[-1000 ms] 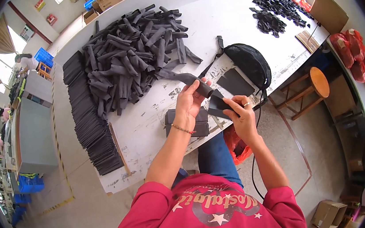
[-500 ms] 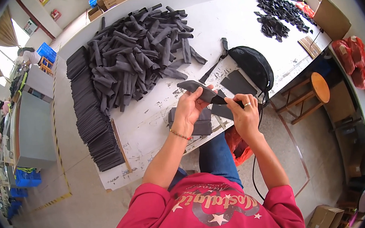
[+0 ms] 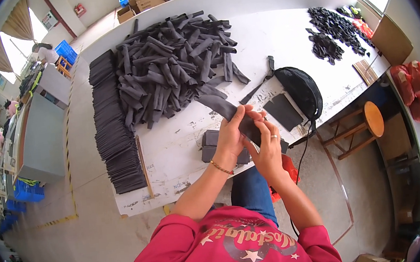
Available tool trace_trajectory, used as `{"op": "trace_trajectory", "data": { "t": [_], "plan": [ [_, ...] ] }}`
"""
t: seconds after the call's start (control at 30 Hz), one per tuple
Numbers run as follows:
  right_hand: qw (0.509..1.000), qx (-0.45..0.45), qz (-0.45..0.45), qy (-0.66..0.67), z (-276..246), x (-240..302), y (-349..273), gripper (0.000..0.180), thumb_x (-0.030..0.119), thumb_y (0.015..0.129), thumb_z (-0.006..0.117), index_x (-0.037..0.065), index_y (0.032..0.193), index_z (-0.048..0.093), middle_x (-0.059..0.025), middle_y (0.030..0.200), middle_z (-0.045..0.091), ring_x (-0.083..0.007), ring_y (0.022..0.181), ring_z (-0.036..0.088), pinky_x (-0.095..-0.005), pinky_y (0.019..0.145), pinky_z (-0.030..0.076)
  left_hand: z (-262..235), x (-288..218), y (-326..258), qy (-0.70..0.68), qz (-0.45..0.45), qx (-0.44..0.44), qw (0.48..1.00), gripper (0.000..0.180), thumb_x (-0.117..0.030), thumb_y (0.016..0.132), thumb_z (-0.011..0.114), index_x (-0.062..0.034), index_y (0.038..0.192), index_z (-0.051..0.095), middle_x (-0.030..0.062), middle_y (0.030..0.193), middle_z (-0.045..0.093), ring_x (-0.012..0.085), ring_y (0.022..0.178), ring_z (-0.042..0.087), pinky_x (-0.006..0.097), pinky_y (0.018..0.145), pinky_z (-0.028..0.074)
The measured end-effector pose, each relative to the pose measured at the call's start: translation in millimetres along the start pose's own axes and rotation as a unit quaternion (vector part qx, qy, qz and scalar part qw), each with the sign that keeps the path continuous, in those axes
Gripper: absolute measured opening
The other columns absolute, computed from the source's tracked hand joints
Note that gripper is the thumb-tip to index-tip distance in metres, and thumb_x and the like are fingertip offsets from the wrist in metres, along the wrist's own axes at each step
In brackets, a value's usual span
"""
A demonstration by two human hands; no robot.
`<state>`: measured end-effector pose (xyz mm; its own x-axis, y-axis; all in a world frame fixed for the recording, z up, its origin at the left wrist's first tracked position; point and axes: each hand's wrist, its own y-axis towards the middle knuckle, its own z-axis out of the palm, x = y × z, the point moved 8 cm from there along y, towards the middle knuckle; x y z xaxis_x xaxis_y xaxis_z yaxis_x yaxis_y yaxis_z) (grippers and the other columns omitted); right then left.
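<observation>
Between my two hands is a dark grey fabric sleeve (image 3: 217, 105), its far end pointing up and left over the table. My left hand (image 3: 229, 142) is closed round its middle, thumb on top. Close against it, my right hand (image 3: 267, 151) pinches the nearer part with its fingers; that end is partly hidden. Below the left hand, a small stack of folded dark pieces (image 3: 210, 138) lies near the table's front edge. Flat dark rectangles (image 3: 283, 112) lie beyond the right hand, beside a black rounded pouch (image 3: 300, 91) with a strap and a cord.
A large heap of dark fabric sleeves (image 3: 172, 66) covers the white table's (image 3: 255, 29) left part, beside a long row of stacked dark pieces (image 3: 114, 131). Small black pieces (image 3: 337, 28) lie at far right. A wooden stool (image 3: 372, 119) and red bags (image 3: 410, 92) stand right.
My right hand has moved left, close against my left hand, and its fingers now lie on the fabric sleeve. More of the sleeve's far end shows. The whole view has shifted slightly.
</observation>
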<state>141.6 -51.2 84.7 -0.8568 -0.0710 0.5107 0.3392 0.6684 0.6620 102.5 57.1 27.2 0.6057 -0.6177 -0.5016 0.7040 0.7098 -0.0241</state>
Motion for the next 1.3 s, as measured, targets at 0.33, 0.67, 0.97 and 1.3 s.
{"op": "trace_trajectory", "data": {
  "t": [0.33,0.67,0.97,1.3],
  "plan": [
    [0.993,0.115,-0.010,0.018,15,-10,-1,0.032,0.003,0.076,0.070,0.003,0.103,0.054,-0.0188,0.107,0.054,-0.0390,0.099,0.055,-0.0453,0.084,0.047,-18,-3,-13,0.031,0.028,-0.040,0.998,0.032,-0.028,0.098,0.055,0.0023,0.104,0.061,0.0159,0.102,0.069,0.0253,0.105,0.063,0.037,0.095,0.047],
    [0.990,0.131,-0.021,0.042,11,-4,4,0.019,0.003,0.081,0.069,0.001,0.094,0.055,-0.0179,0.101,0.058,-0.0373,0.087,0.060,-0.0432,0.072,0.050,-18,7,-19,0.023,0.024,-0.023,0.999,0.030,-0.027,0.100,0.051,0.0012,0.108,0.059,0.0180,0.106,0.068,0.0321,0.116,0.058,0.042,0.103,0.043],
    [0.981,0.148,-0.083,0.098,5,-3,11,0.015,-0.001,0.081,0.067,0.001,0.092,0.057,-0.0161,0.093,0.059,-0.0366,0.076,0.059,-0.0431,0.065,0.049,1,-32,-17,-0.009,0.109,-0.026,0.994,0.031,-0.025,0.100,0.052,0.0035,0.110,0.057,0.0142,0.091,0.068,0.0305,0.095,0.067,0.038,0.093,0.049],
    [0.978,0.141,-0.077,0.130,16,-4,15,0.011,-0.002,0.080,0.067,0.000,0.087,0.058,-0.0150,0.088,0.059,-0.0346,0.072,0.060,-0.0405,0.061,0.048,-10,-25,-23,-0.025,0.133,-0.062,0.989,0.030,-0.026,0.100,0.051,0.0014,0.109,0.058,0.0110,0.090,0.067,0.0276,0.094,0.066,0.037,0.088,0.050]
  ]
}}
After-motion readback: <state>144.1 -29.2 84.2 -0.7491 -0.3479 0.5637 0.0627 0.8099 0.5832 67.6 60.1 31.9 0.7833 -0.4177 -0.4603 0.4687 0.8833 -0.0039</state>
